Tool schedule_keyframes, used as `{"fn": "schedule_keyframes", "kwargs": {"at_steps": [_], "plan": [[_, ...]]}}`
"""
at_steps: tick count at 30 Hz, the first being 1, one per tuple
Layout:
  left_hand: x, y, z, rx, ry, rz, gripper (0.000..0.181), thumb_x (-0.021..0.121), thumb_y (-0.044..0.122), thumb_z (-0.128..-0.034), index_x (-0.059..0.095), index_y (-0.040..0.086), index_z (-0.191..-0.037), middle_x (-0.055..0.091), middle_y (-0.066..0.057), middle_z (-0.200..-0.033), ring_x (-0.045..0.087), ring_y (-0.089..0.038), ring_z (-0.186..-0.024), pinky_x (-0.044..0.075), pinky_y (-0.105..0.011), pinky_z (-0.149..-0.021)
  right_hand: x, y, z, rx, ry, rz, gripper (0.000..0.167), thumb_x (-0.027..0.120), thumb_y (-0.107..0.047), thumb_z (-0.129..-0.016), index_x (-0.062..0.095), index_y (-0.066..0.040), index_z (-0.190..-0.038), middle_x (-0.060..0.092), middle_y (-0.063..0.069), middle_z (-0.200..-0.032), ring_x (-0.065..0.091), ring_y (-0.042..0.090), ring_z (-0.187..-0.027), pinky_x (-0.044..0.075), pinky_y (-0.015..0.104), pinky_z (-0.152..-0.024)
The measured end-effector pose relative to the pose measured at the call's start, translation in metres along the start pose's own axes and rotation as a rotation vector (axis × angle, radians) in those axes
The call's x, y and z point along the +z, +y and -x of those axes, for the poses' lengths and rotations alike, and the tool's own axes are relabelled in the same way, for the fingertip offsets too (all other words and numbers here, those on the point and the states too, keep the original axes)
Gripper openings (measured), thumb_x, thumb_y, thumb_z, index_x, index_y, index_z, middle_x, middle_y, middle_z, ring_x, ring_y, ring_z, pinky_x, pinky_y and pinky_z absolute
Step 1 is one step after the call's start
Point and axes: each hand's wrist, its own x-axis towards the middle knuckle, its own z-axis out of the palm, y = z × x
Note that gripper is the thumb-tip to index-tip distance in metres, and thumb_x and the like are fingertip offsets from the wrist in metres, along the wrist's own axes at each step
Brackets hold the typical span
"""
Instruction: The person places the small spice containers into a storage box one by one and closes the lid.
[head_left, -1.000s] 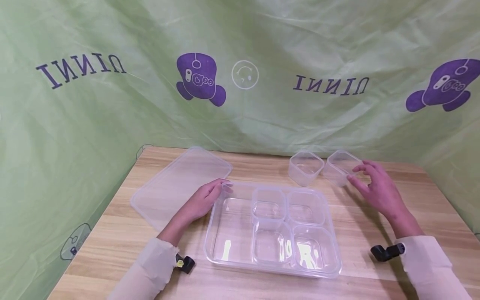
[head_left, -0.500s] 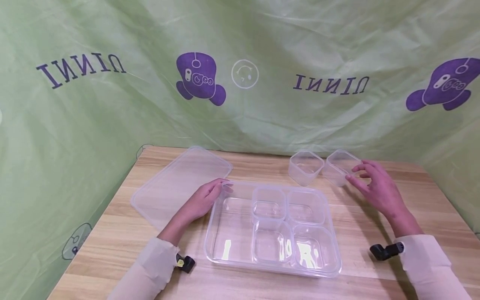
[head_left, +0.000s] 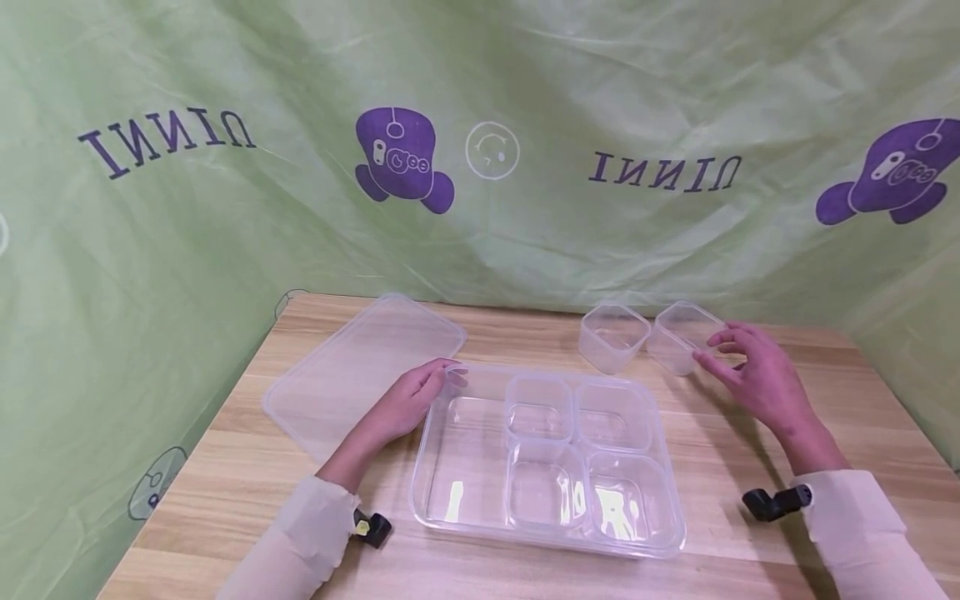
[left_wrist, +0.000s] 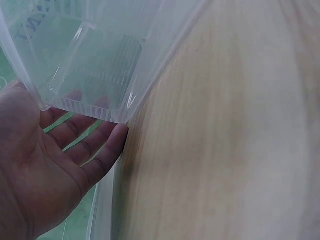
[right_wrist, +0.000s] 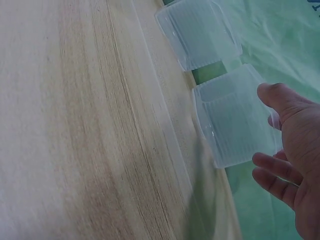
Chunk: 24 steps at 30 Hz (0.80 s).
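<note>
A large clear plastic box [head_left: 465, 517] lies in the middle of the table, with several small clear square boxes [head_left: 542, 487] in its right part. My left hand [head_left: 408, 400] grips its far left corner; in the left wrist view the fingers [left_wrist: 102, 150] bend behind the wall and the thumb is mostly hidden. Further back on the right, my right hand [head_left: 761, 375] holds another small square box [head_left: 672, 354] by its right side, thumb at the rim, index finger partly hidden. Beside that box stands a similar one [head_left: 603, 354], untouched.
A flat translucent lid [head_left: 352, 375] lies at the left of the wooden table [head_left: 225, 500], partly behind my left forearm. A green curtain [head_left: 525, 250] with purple prints hangs right at the table's back edge and along both sides.
</note>
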Motion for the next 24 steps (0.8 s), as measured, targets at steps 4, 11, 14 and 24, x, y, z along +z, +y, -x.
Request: {"fn": "schedule_keyframes", "kwargs": {"at_steps": [4,11,14,24], "plan": [[0.001,0.0,0.0,0.007,-0.005,0.005,0.039,0.034,0.024,-0.1143,0.063,0.008,-0.136,0.072,-0.006,-0.12,0.06,-0.028,-0.125,0.04,-0.05,-0.112,-0.003,-0.001,0.002,0.001,0.0,0.005,0.032,0.075,-0.023,-0.096,0.067,0.004,-0.11,0.043,0.04,-0.144,0.067,0.054,-0.087,0.054,0.066,-0.075],[0.002,0.0,-0.001,-0.003,0.004,-0.01,0.04,0.034,0.022,-0.114,0.064,0.008,-0.136,0.07,-0.008,-0.124,0.059,-0.028,-0.125,0.04,-0.049,-0.111,-0.008,-0.004,0.004,0.019,0.006,0.016,0.033,0.073,-0.025,-0.098,0.066,0.005,-0.112,0.041,0.041,-0.145,0.066,0.056,-0.089,0.053,0.067,-0.078],[0.002,0.0,-0.002,-0.008,0.003,-0.017,0.04,0.034,0.022,-0.1139,0.064,0.008,-0.136,0.069,-0.008,-0.124,0.059,-0.028,-0.125,0.04,-0.049,-0.111,-0.011,-0.006,0.005,0.025,0.017,0.025,0.034,0.073,-0.026,-0.098,0.066,0.005,-0.111,0.041,0.041,-0.145,0.065,0.058,-0.09,0.049,0.071,-0.082],[0.002,0.0,-0.001,-0.027,-0.008,0.032,0.04,0.034,0.024,-0.1141,0.064,0.008,-0.136,0.071,-0.008,-0.119,0.061,-0.029,-0.122,0.042,-0.05,-0.109,-0.017,-0.016,0.005,0.015,0.075,0.034,0.029,0.074,-0.022,-0.096,0.066,0.005,-0.106,0.046,0.04,-0.14,0.064,0.057,-0.089,0.05,0.069,-0.078]]}}
